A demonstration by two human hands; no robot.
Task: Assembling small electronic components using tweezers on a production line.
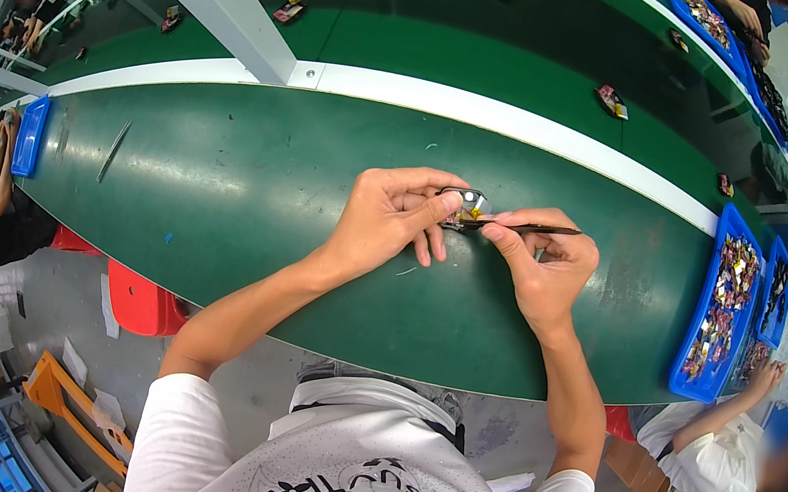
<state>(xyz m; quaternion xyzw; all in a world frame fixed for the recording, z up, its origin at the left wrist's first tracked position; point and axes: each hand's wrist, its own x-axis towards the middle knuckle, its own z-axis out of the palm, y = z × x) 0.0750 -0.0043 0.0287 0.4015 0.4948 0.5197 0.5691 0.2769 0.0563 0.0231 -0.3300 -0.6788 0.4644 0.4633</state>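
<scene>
Over the middle of the green table, my left hand (386,213) is closed round a small black-rimmed casing (474,200) with white and yellow bits inside. Its thumb and index finger pinch the casing's left side. From the right, my right hand (548,263) grips slender dark tweezers (542,229) between thumb and fingers. Their tip end meets the lower edge of the casing, close to the yellow part. What the tip touches is too small to make out.
A thin metal stick (113,151) lies on the green table (251,186) at left. Blue trays of small colourful parts (723,302) stand at right. Beyond the white rail (491,126), dark pieces sit on a green belt (420,63). People sit at both ends.
</scene>
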